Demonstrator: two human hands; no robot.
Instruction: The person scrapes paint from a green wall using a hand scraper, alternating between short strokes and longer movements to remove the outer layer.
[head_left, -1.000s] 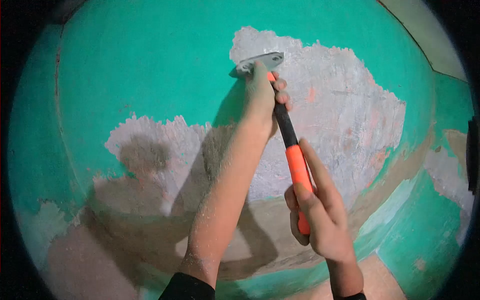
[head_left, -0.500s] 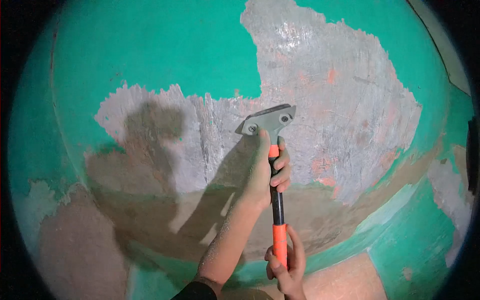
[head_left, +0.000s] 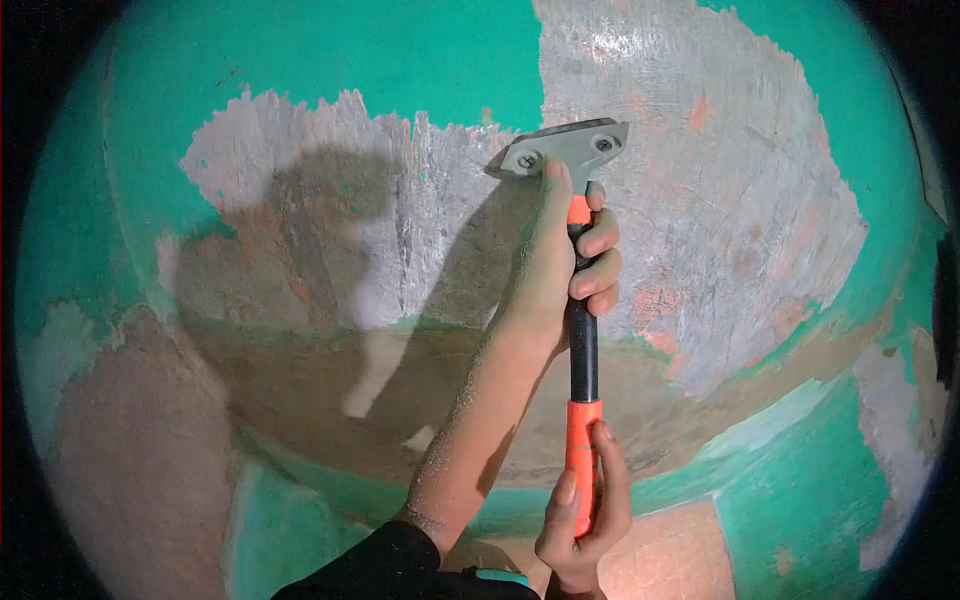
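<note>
A long-handled scraper (head_left: pixel 583 360) with a grey head and an orange-and-black handle is held nearly upright against the wall. My left hand (head_left: pixel 560 250) wraps around the upper handle, its thumb pressed on the grey head. Lower down, my right hand (head_left: pixel 597 515) grips the orange end between thumb and fingers. The blade lies at a slant on a bare grey patch (head_left: pixel 720 200), close under the ragged edge of the green paint (head_left: pixel 400 60). Pale dust coats my left forearm.
The wall bulges outward, with a brownish band (head_left: pixel 480 400) below the grey patch. Under it are more green paint and a pinkish bare area (head_left: pixel 675 550). A shadow (head_left: pixel 310 230) falls across the left of the patch. Another stripped area (head_left: pixel 890 420) shows at far right.
The view has tilted, so the wall appears higher in the frame. The scraper and both hands also appear higher and slightly farther right; against the wall the blade has shifted only a little.
</note>
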